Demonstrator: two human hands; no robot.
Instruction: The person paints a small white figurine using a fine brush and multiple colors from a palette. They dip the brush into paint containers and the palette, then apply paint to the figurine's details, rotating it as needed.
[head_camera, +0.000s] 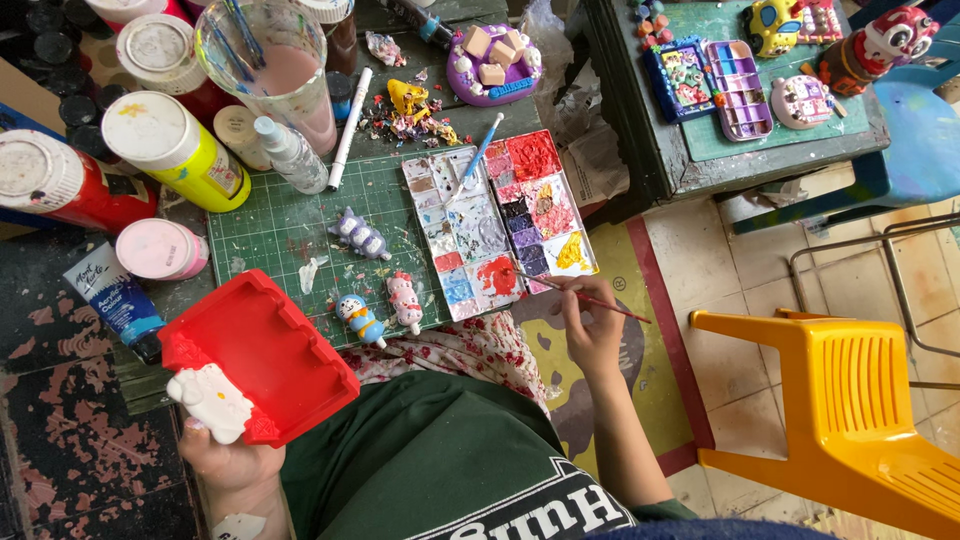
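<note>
View from above the work surface (290, 225), here a green cutting mat. We see the left hand (225, 455) at lower left, fingers closed around the base of a red tray-shaped plaster piece (265, 355) with a white cat-like figure (212, 402) at its near edge; the piece is held tilted, over the surface's front edge. The right hand (590, 325) pinches a thin red-handled brush (585, 297), its tip touching the lower right edge of the white paint palette (495, 225), near a yellow well. A second, blue-handled brush (482, 150) lies across the palette's upper wells. Just left of the palette lie three small painted figures: a purple one (358, 235), a pink one (405, 300) and a blue one (360, 320). Behind them stand a yellow paint bottle (180, 150), a red paint bottle (65, 190) and a clear cup of pinkish water (275, 65). An orange plastic chair (850, 410) stands on the floor, right.
</note>
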